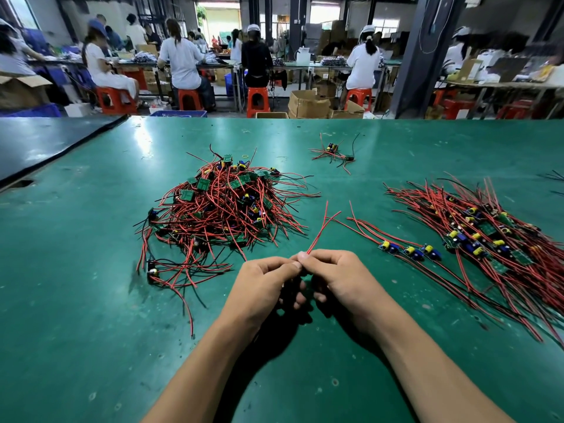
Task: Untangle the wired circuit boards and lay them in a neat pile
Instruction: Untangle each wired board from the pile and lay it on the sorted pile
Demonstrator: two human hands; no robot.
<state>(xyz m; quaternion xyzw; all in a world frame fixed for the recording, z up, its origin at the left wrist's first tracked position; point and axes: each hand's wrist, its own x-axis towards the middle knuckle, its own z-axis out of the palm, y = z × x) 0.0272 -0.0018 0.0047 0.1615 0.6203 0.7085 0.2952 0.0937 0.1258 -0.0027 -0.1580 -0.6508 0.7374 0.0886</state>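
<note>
Over the table, our left hand and right hand meet, both pinching the same red wires. Beyond, the tangled heap of boards lies left, the sorted pile right, a small clump farthest.

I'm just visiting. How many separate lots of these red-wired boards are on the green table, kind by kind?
Tangled heap: 1
Small far cluster: 1
Row of three boards: 1
Neat pile: 1
Red wires pinched by left hand and right hand: 1
Total: 5
Not counted: cut-off wires at the right edge.
</note>
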